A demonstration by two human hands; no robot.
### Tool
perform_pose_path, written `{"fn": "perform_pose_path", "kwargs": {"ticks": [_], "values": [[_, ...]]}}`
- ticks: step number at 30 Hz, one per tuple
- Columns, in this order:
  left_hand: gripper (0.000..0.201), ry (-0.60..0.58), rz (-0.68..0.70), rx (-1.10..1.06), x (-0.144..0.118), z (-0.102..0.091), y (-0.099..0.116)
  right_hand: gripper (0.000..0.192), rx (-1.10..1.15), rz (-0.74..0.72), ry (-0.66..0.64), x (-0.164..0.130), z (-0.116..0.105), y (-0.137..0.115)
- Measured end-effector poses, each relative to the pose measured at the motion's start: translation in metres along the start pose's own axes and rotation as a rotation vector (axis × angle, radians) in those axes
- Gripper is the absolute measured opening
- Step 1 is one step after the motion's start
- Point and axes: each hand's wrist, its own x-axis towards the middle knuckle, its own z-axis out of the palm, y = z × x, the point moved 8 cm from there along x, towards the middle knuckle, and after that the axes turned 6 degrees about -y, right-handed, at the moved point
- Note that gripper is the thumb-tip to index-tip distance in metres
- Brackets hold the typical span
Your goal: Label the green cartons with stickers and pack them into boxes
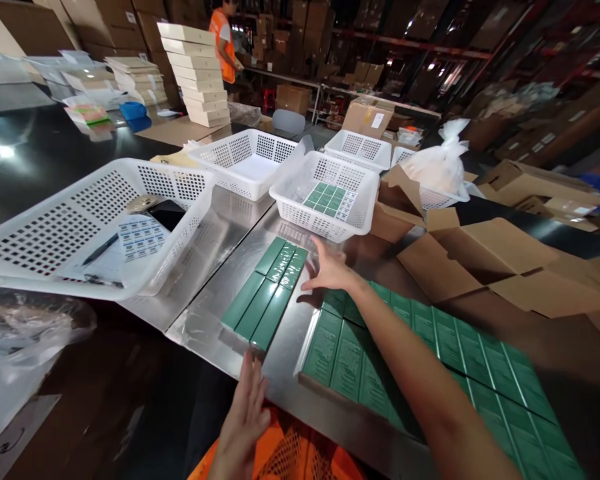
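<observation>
Several long green boxes [263, 300] lie side by side in a small block on the metal tabletop [200, 333]. Just right of the block's far end is my right hand [327, 265], its thumb and fingers spread, with nothing in its grasp. My left hand [249, 407] is at the near end of the block, by the table edge, fingers stretched out and holding nothing. Under my right forearm a larger array of green boxes [450, 340] fills the right side, partly hidden by the arm.
A white basket [325, 193] beyond the block holds a sheet with green squares. Another white basket [87, 223] at left holds a phone, a pen and label sheets. Open cardboard cartons [490, 257] stand at right. A person in an orange vest [223, 47] stands far back.
</observation>
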Motion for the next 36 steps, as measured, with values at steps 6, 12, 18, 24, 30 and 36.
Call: {"fn": "perform_pose_path", "kwargs": {"ticks": [6,12,18,24,30,36], "values": [[0.04,-0.182,-0.644,-0.331,-0.011,0.035,-0.031,0.076,-0.055,0.176,-0.151,-0.022,-0.027,0.053],[0.056,-0.179,-0.571,-0.422,0.001,0.053,-0.053,0.068,-0.021,0.122,-0.188,-0.034,-0.015,0.051],[0.061,-0.228,-0.133,-0.142,0.001,0.033,-0.026,0.072,0.1,0.053,-0.069,-0.026,-0.01,0.031],[0.086,-0.126,-0.081,-0.03,0.012,0.025,-0.032,0.088,0.143,-0.005,-0.015,-0.008,0.011,0.011],[0.063,-0.118,-0.046,-0.079,0.007,0.025,-0.026,0.107,0.107,0.0,-0.033,-0.011,0.015,0.009],[0.043,-0.151,-0.435,-0.275,-0.012,0.029,-0.026,0.103,-0.014,0.158,-0.088,-0.037,-0.023,0.055]]}}
